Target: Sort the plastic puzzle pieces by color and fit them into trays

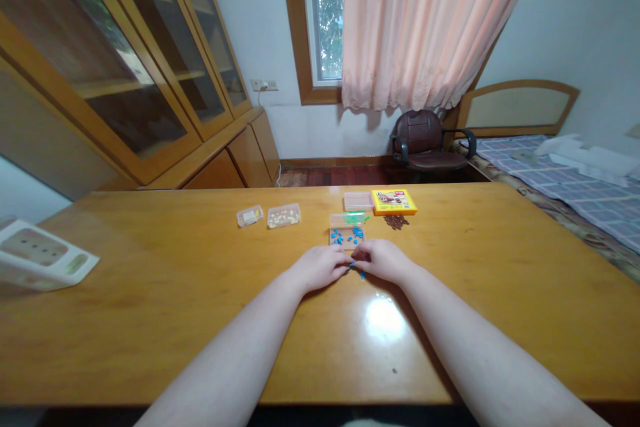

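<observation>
Your left hand (325, 265), right hand (383, 260): fingers curled, tips meeting at a blue piece (352, 265) between them | whether either grips it: unclear | its direction, long axis: too small to read

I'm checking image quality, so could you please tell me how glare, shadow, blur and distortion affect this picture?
Throughout the head view: white glare marks the table; a shadow lines the inner side of the right forearm; the cabinet leans, likely wide-angle distortion; the blue pieces look soft, fine detail lost.
</observation>
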`<state>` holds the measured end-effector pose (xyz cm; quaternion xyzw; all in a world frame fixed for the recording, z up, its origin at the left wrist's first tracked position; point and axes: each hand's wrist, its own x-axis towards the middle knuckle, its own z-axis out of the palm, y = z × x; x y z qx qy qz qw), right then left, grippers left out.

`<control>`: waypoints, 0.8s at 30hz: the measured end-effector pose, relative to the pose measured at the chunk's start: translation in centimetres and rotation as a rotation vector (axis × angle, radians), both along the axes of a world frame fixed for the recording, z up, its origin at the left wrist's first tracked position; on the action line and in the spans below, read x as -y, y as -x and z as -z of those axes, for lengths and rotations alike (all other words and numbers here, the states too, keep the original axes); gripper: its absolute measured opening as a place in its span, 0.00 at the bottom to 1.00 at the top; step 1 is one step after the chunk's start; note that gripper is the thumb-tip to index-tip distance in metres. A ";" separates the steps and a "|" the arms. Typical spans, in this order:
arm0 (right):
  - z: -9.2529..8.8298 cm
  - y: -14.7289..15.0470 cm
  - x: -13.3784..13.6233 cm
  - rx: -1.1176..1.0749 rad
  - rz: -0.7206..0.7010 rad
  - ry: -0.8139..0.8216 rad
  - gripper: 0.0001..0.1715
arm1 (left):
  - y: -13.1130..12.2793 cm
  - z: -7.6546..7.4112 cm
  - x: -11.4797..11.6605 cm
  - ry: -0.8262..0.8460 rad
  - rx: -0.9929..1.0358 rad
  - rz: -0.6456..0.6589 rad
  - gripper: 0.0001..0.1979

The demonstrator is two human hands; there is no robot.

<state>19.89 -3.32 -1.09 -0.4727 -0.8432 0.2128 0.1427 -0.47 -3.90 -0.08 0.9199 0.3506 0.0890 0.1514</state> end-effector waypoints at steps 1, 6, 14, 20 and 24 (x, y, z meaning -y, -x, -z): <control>0.1 0.0 0.0 -0.006 -0.008 0.002 0.10 | 0.0 0.0 0.0 0.002 0.002 0.005 0.12; 0.3 0.1 -0.1 -0.010 -0.020 0.005 0.11 | -0.1 0.2 -0.1 0.013 0.028 0.000 0.11; 0.2 0.1 0.0 -0.066 0.038 -0.104 0.08 | 0.0 -0.3 0.0 -0.036 0.157 -0.131 0.10; 0.4 -0.4 -1.0 -0.213 0.374 -0.173 0.13 | 0.0 -0.8 0.3 -0.015 0.159 -0.160 0.10; 0.1 -0.7 -1.3 -0.215 0.383 -0.100 0.17 | -0.2 -1.1 0.6 0.085 0.084 0.041 0.13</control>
